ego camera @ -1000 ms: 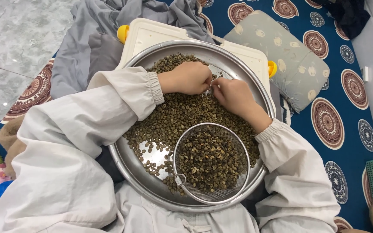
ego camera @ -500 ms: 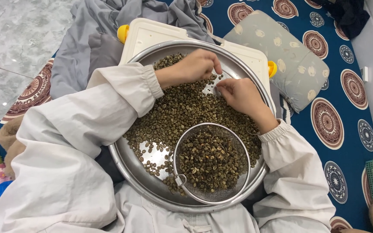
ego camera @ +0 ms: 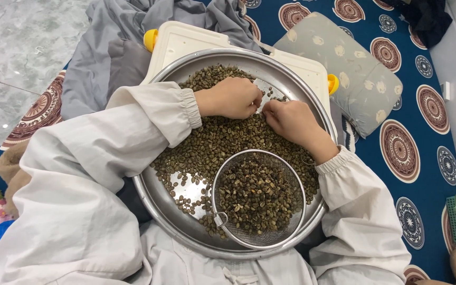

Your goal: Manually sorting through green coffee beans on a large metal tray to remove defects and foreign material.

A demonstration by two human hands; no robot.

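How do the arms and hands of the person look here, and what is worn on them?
Both arms wear long, loose off-white fabric sleeves, wrinkled, with gathered elastic cuffs at the wrists. The left hand and the right hand are bare: no gloves, and no rings or watch that I can see. No markings show on the sleeves.

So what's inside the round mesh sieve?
The sieve holds greenish beans, heaped across its mesh. Whatever lies beneath that heap is covered.
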